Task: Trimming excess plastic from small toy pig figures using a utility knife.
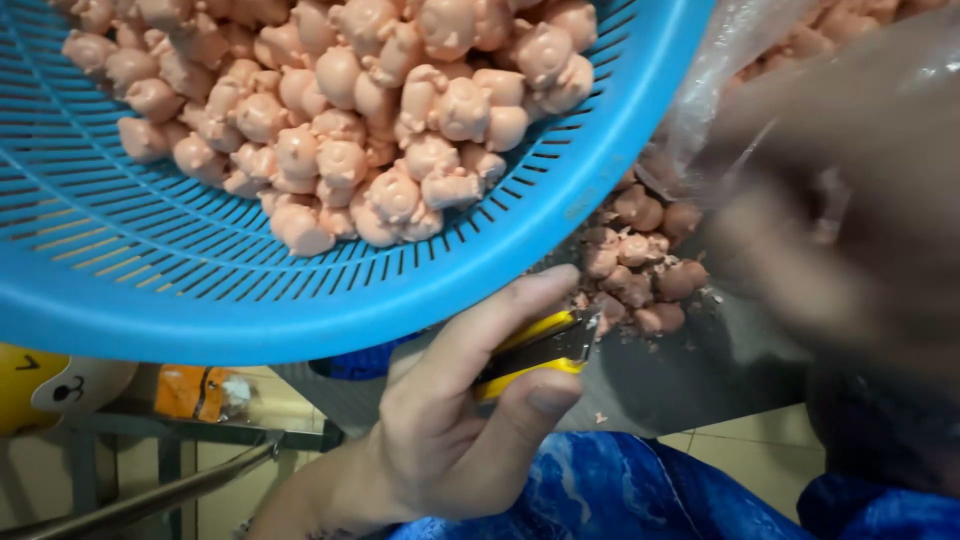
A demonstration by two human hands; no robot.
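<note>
Pale cream floor tiles with dark grout lines show at the bottom of the view, lit evenly by soft, flat light with no hard shadows. At lower left, a grey metal frame of thin bars crosses in front of the tiles, with a long metal rod slanting beneath it. Beside the frame sit a yellow rounded object with dark markings and a crumpled orange packet, both just under the frame's top bar and partly cut off from sight.
</note>
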